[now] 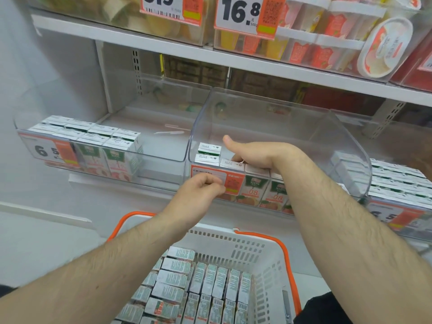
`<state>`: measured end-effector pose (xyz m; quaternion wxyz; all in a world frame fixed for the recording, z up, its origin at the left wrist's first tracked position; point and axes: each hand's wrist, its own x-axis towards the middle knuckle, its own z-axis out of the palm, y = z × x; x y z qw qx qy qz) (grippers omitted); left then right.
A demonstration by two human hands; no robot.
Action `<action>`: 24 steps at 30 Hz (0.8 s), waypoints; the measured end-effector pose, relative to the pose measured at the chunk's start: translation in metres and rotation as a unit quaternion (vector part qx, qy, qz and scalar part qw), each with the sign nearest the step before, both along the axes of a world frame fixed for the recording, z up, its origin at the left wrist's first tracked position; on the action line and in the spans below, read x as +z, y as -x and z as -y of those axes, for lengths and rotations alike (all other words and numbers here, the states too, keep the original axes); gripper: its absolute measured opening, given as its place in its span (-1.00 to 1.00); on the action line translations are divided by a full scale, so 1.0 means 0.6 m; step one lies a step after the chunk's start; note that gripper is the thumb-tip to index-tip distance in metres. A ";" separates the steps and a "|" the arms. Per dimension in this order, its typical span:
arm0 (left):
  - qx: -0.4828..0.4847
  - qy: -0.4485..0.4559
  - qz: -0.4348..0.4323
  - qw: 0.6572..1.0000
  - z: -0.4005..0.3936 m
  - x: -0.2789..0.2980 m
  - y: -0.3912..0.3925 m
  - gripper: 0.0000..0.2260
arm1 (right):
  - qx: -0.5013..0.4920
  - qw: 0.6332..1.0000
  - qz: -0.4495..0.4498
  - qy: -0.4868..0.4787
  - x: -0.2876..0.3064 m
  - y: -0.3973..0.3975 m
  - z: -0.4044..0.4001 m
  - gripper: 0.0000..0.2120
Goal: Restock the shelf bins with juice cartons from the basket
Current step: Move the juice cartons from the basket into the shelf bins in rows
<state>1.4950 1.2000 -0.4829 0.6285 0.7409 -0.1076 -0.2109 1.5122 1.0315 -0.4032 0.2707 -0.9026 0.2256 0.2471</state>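
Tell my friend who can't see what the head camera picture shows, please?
A person's right hand reaches into a clear middle shelf bin, fingers on the juice cartons lined along its front. The left hand, fingers curled, is at the bin's orange price label. Below sits a white basket with orange handles, full of cartons.
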 end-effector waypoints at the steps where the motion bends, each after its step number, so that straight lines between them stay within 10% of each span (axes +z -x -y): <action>1: 0.001 -0.002 0.000 1.000 0.000 0.000 0.000 -0.96 | -0.004 1.000 0.014 0.003 -0.002 -0.003 -0.001 -0.17; 12: 0.017 -0.013 0.005 1.000 0.005 0.002 -0.002 -0.95 | -0.013 0.988 0.143 -0.051 -0.012 -0.089 -0.059 -0.23; 24: -0.059 -0.019 -0.012 0.998 0.026 0.001 0.015 -0.96 | 0.004 0.992 -0.125 0.002 0.001 -0.016 0.073 0.01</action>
